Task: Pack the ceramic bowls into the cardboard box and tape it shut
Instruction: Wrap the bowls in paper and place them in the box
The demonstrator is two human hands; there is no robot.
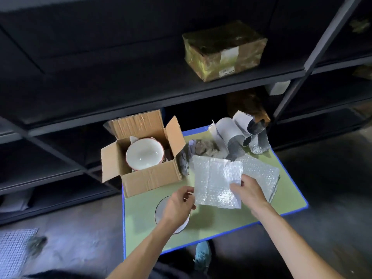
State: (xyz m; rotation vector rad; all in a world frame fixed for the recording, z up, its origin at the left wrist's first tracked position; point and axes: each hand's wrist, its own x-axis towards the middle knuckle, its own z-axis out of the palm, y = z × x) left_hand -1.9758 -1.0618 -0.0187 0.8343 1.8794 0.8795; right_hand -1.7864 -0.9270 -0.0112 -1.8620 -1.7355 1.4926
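Note:
An open cardboard box (153,178) stands at the left of a green mat (221,220), its flaps up. Inside it sits a white ceramic bowl (144,153) with a red rim. Another white bowl (161,210) rests on the mat in front of the box, mostly hidden under my left hand (179,206). A sheet of bubble wrap (216,184) is held up over the mat between both hands. My left hand pinches its left edge. My right hand (248,193) grips its right side.
More bubble wrap sheets (261,174) lie stacked at the right of the mat. Curled grey foam rolls (237,133) and crumpled paper (201,148) sit at the back. Dark shelving (141,93) behind holds a taped box (223,51). The mat lies on a dark floor.

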